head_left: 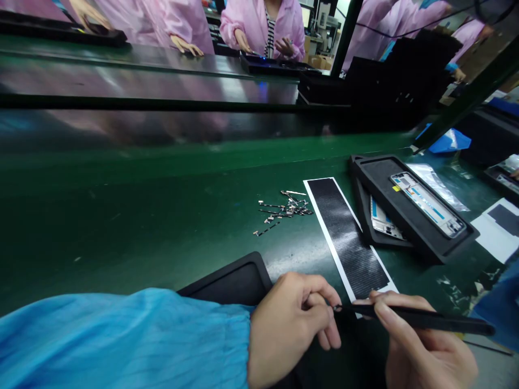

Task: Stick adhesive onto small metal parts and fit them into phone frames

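My left hand [292, 319], in a blue sleeve, is closed in a pinch. A tiny dark, shiny part [337, 308] shows at its fingertips, mostly hidden, so its kind is unclear. My right hand [425, 346] grips black tweezers [430, 317], whose tips point left and meet the tiny part. Beyond the hands, a loose pile of small flex cables [290, 208] lies on the green table. A long sheet with a black ribbed face and white border [344, 232] lies just past the tweezers. Partly behind my left arm sits a black tray [231, 281].
Stacked black trays [421, 243] at the right hold phone frames [430, 204]. A clear plastic bag [440, 186] and a white sheet [497, 232] lie further right. A raised conveyor-like ledge [162, 81] crosses the back, with people in pink coats behind it. A green post [466, 102] slants at right.
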### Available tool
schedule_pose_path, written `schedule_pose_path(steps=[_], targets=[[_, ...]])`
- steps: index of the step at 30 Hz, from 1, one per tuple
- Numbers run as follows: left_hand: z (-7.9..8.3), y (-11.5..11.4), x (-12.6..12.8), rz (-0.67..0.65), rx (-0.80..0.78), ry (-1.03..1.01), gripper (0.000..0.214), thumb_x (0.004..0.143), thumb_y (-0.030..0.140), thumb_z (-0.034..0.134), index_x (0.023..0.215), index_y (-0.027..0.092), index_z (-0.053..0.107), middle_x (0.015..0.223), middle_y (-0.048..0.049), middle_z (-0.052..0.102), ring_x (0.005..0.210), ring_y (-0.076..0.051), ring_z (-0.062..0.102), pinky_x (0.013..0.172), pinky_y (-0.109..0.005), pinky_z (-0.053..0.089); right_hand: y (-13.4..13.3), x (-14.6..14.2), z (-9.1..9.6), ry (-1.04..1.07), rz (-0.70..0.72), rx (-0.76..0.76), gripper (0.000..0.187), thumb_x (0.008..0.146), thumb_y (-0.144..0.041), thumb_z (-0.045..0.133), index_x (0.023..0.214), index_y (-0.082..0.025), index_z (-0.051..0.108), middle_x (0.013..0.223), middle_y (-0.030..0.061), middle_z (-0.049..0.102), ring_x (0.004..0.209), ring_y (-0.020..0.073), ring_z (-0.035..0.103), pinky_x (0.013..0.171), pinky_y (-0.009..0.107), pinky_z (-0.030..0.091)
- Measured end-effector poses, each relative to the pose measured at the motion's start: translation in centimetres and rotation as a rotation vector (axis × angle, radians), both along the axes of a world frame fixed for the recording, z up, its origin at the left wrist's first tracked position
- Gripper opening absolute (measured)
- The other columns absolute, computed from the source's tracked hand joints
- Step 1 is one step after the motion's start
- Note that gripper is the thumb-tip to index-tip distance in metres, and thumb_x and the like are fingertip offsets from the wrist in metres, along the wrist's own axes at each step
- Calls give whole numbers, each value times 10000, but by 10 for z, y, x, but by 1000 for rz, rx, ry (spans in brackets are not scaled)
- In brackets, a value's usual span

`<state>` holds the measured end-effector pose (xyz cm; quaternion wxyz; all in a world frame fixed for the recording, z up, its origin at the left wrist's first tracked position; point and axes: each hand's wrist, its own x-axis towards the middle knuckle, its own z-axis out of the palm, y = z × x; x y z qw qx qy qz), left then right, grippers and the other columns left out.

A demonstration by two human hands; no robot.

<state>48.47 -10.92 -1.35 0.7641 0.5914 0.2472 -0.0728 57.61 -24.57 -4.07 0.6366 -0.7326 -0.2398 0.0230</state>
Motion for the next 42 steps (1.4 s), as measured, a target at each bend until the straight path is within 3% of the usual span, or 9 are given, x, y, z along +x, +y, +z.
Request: schedule_pose_path(steps=[13, 19, 30, 35, 42], targets=[[3, 1, 3, 17, -13, 20, 92, 695, 186, 501, 677, 108, 545, 551, -42, 620, 494, -115, 520, 536, -222, 397, -3, 1, -2, 10, 6, 27, 104, 555, -218, 737, 636, -184, 682, 667, 50, 658, 607, 181, 619, 543, 232, 497], [1, 1, 2, 26, -24, 12, 96, 680, 190, 500, 642, 114, 543, 551, -49, 627, 496, -124, 527, 527, -229, 390, -9, 6, -1, 213, 74, 16, 106, 563, -215, 734, 642, -165, 685, 676, 69, 653, 641, 212, 625, 591, 275, 513], [0, 0, 0, 52, -31, 8, 73, 636, 169, 482, 622, 120, 535, 526, -43, 617, 482, -127, 516, 518, -234, 392, -12, 14, 2, 564, 296, 190, 33, 697, -221, 642, 704, -219, 674, 701, 28, 615, 717, 174, 624, 648, 256, 525], [11, 1, -2, 45, -48, 3, 75, 658, 133, 473, 610, 120, 528, 516, -34, 614, 483, -120, 515, 525, -225, 390, -10, 13, 10, 734, 362, 215, 63, 714, -279, 627, 730, -225, 656, 661, 21, 609, 665, 143, 597, 670, 251, 502], [42, 9, -15, 55, 6, 37, 127, 696, 76, 479, 592, 122, 536, 494, -1, 607, 494, -100, 516, 533, -189, 395, -2, 4, 13, 885, 379, 312, 56, 698, -287, 643, 738, -248, 647, 643, 5, 606, 621, 136, 567, 653, 282, 474]])
